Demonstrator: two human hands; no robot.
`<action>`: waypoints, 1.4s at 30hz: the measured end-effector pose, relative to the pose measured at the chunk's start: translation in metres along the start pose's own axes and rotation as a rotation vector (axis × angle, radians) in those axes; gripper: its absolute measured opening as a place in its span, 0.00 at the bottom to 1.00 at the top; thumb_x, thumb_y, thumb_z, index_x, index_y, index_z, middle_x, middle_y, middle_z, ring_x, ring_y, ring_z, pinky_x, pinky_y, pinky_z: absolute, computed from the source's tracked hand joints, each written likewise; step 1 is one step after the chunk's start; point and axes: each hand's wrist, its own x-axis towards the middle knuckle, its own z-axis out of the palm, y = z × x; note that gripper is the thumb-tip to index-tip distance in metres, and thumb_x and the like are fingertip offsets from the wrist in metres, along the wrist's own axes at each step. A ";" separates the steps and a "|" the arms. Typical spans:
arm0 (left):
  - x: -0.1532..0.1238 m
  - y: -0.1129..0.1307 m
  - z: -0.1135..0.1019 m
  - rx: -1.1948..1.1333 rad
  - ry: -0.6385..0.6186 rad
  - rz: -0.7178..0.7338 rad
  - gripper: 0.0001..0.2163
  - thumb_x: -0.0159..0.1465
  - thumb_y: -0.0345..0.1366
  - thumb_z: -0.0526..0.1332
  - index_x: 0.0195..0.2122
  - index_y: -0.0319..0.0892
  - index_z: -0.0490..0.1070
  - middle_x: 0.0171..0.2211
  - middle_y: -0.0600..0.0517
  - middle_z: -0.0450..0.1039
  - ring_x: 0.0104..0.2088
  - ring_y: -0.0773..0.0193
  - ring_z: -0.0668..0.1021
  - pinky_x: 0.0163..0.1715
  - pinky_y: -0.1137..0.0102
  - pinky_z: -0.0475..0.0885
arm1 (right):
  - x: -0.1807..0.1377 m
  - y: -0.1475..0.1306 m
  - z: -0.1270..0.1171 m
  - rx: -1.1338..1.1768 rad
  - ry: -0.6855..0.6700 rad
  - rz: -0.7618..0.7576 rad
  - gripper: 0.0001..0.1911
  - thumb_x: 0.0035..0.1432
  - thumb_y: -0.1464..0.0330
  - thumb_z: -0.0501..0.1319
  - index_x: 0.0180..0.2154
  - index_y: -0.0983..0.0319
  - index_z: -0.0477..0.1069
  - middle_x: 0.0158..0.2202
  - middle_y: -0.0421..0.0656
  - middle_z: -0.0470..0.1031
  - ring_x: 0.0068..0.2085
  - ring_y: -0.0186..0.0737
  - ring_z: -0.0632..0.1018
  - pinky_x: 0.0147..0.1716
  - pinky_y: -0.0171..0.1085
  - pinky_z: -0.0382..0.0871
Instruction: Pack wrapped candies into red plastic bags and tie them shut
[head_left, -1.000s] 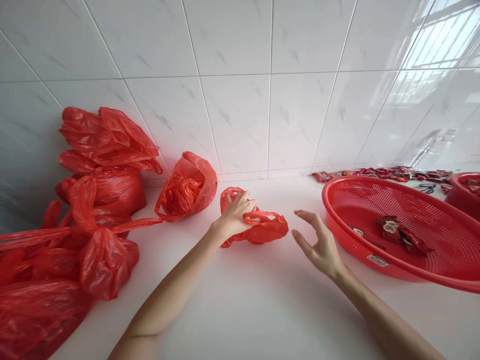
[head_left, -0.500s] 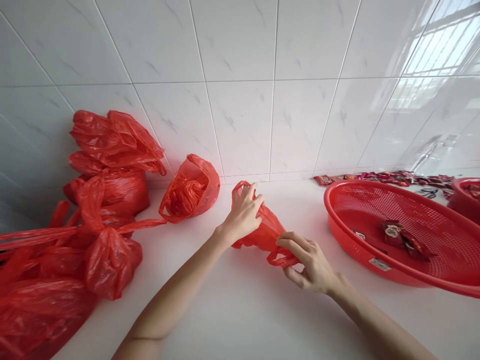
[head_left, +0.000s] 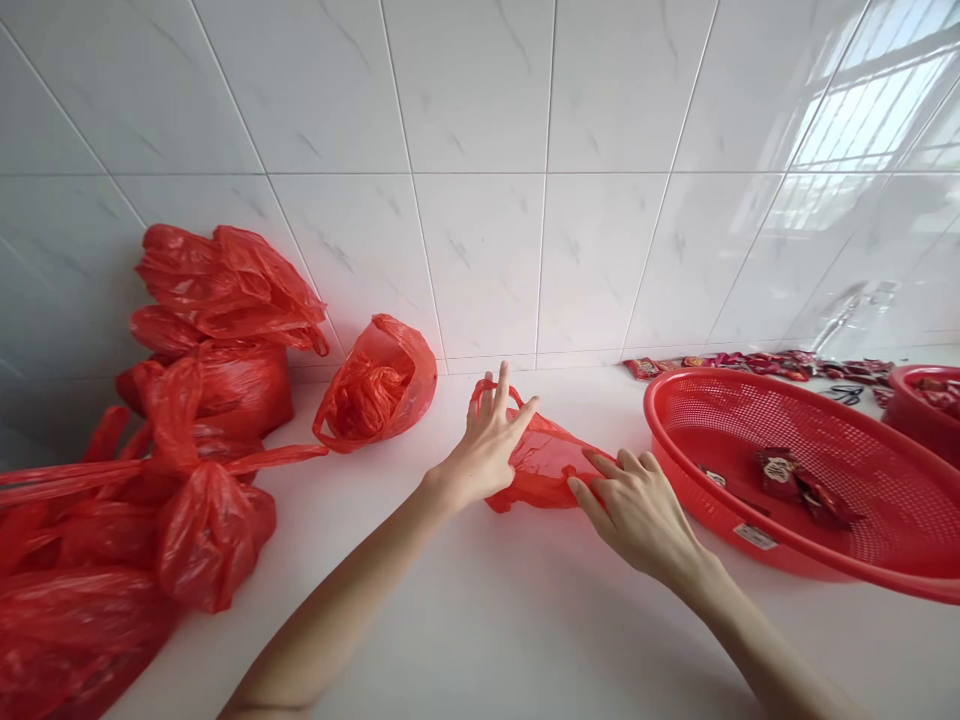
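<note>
Head view, the only view. Landmark: the red basket (head_left: 712,515), resting on the white counter (head_left: 487,620).

The thin red bag (head_left: 546,465) lies on the counter to the left of the basket, just beside it, with its film spread between both hands. The left hand (head_left: 484,445), on the bag's far side from the basket, has its fingers splayed wide against the film, beside a handle loop. The right hand (head_left: 649,512), nearest the basket, touches the bag with thumb and forefinger; whether it grips cannot be told.

Inside the basket lie a few dark packets (head_left: 780,472); a label (head_left: 754,537) is on its outer wall. Behind it, a strip of small packets (head_left: 795,362) runs along the tiled wall (head_left: 480,260). A red tub (head_left: 930,410) stands behind it, to the right. Well left of the basket are a second bag (head_left: 375,390), its mouth open, and a pile of bags (head_left: 217,340).
</note>
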 end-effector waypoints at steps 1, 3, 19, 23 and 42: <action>0.000 0.001 0.001 0.011 -0.004 -0.002 0.45 0.53 0.17 0.62 0.69 0.55 0.52 0.74 0.46 0.15 0.72 0.32 0.38 0.66 0.38 0.55 | 0.001 -0.002 0.000 -0.024 0.010 -0.003 0.25 0.68 0.68 0.53 0.17 0.61 0.65 0.30 0.49 0.79 0.28 0.42 0.67 0.31 0.43 0.52; 0.000 0.004 0.001 0.029 -0.016 -0.012 0.44 0.52 0.17 0.62 0.69 0.53 0.53 0.74 0.45 0.16 0.72 0.30 0.43 0.65 0.38 0.59 | 0.003 -0.006 0.000 -0.022 0.028 -0.034 0.18 0.62 0.76 0.55 0.20 0.60 0.66 0.28 0.48 0.77 0.29 0.43 0.66 0.31 0.42 0.53; 0.008 -0.003 -0.003 0.064 0.056 -0.298 0.36 0.57 0.24 0.63 0.67 0.47 0.58 0.74 0.33 0.32 0.58 0.35 0.74 0.42 0.54 0.78 | 0.050 -0.028 0.002 0.026 -0.575 0.032 0.15 0.63 0.78 0.53 0.29 0.63 0.74 0.26 0.47 0.78 0.30 0.42 0.78 0.39 0.41 0.60; 0.009 -0.003 -0.011 0.101 0.133 -0.266 0.28 0.61 0.31 0.62 0.64 0.45 0.63 0.72 0.31 0.43 0.38 0.50 0.82 0.33 0.58 0.77 | 0.057 -0.031 -0.004 0.040 -0.640 0.065 0.12 0.65 0.70 0.57 0.30 0.63 0.76 0.29 0.49 0.80 0.37 0.48 0.80 0.42 0.42 0.63; 0.015 0.002 0.003 0.124 -0.592 -0.208 0.10 0.56 0.24 0.54 0.20 0.43 0.58 0.20 0.52 0.65 0.23 0.62 0.69 0.23 0.68 0.55 | 0.059 -0.022 -0.013 0.100 -0.736 0.014 0.21 0.72 0.67 0.48 0.30 0.62 0.72 0.33 0.47 0.79 0.44 0.48 0.78 0.54 0.47 0.62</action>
